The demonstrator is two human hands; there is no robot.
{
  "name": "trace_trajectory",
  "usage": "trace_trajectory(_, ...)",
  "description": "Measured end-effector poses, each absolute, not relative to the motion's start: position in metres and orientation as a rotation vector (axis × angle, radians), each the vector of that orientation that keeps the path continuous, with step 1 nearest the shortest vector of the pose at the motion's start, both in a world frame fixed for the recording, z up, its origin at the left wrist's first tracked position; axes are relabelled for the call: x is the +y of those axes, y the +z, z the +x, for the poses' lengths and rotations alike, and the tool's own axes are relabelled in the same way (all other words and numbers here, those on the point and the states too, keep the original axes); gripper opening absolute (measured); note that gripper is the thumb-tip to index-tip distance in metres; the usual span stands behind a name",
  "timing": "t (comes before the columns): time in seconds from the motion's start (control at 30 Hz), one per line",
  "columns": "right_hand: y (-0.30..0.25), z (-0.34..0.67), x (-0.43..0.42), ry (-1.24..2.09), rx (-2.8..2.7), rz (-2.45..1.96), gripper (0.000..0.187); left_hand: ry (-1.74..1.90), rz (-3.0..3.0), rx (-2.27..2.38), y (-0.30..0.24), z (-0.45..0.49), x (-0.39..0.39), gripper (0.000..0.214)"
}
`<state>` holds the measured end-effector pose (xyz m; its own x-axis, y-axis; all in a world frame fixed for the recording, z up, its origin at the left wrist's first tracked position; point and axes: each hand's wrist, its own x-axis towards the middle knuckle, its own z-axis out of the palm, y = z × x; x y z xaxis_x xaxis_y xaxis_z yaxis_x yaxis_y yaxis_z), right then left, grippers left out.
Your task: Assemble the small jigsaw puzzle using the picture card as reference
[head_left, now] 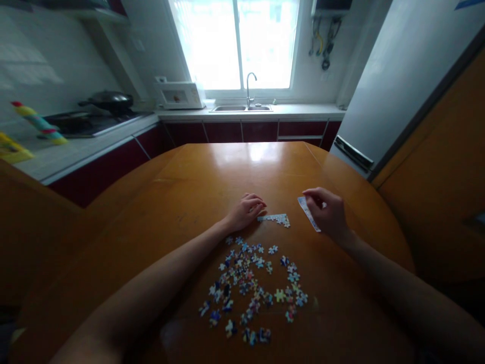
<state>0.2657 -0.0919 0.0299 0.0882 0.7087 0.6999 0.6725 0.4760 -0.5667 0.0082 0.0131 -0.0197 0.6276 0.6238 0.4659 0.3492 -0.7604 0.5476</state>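
My left hand [246, 210] rests on the round wooden table [212, 172], fingers curled, its fingertips touching the left end of a small joined strip of puzzle pieces [276, 219]. My right hand [328, 212] is raised a little above the table and pinches a second joined strip of pieces [307, 212], held tilted, to the right of the first strip. Several loose puzzle pieces [252, 285] lie scattered on the table nearer to me, between my forearms.
Behind the table runs a kitchen counter with a sink and tap [248, 103] under a bright window, a white microwave [178, 95] and a stove with a pan [108, 101] on the left. A fridge [397, 86] and a wooden door [447, 167] stand on the right.
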Motion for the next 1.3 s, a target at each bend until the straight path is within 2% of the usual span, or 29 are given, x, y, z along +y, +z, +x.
trace_trajectory(0.17, 0.027, 0.276, -0.083, 0.083, -1.581, -1.228, 0.013, 0.924, 2.452, 0.769, -0.021, 0.008, 0.015, 0.023)
trace_trajectory(0.53, 0.012, 0.236, -0.107, 0.569, -2.367, -0.829, 0.011, 0.914, 2.466, 0.78, -0.018, 0.008, 0.012, 0.021)
trace_trajectory(1.1, 0.006, 0.229, -0.112, 0.62, -2.547, -0.868, 0.008, 0.851, 2.461, 0.767, -0.016, 0.007, 0.012, 0.042)
trace_trajectory(1.3, 0.009, 0.229, -0.113, 0.657, -2.56, -0.875, 0.009, 0.847, 2.452, 0.771, -0.016, 0.007, 0.013, 0.043)
